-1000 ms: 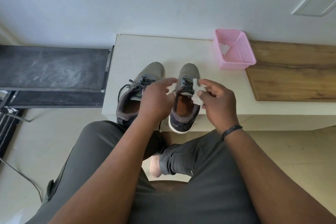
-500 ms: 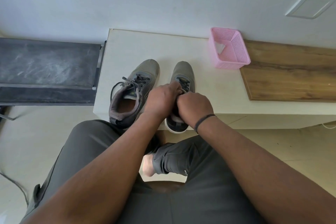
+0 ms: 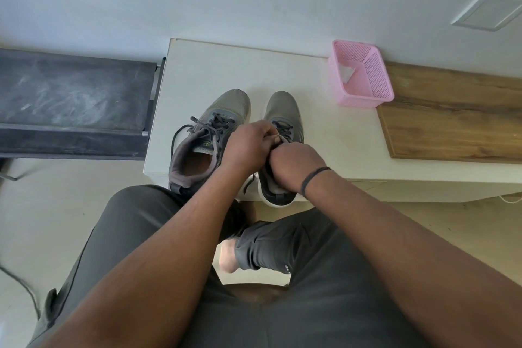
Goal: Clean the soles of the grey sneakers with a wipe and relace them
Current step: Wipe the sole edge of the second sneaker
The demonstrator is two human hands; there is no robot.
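Two grey sneakers stand side by side, toes away from me, at the front edge of a white table point(image 3: 211, 70). The left sneaker point(image 3: 223, 110) sits untouched, its dark laces loose over the tongue. Both hands are on the right sneaker point(image 3: 282, 107). My left hand point(image 3: 248, 147) curls its fingers at the tongue and upper laces. My right hand point(image 3: 293, 167) is closed over the sneaker's opening and collar, its knuckles touching the left hand. No wipe shows in either hand.
A pink mesh basket point(image 3: 378, 82) with a white wipe point(image 3: 346, 72) in it stands at the table's back right. A wooden board point(image 3: 452, 116) lies to the right. A black bench point(image 3: 70, 93) adjoins the table on the left. My knees are under the front edge.
A second ago my right hand held a white wipe in the air above the right sneaker. Both hands have since dropped onto that sneaker and closed on it; the wipe is out of sight.
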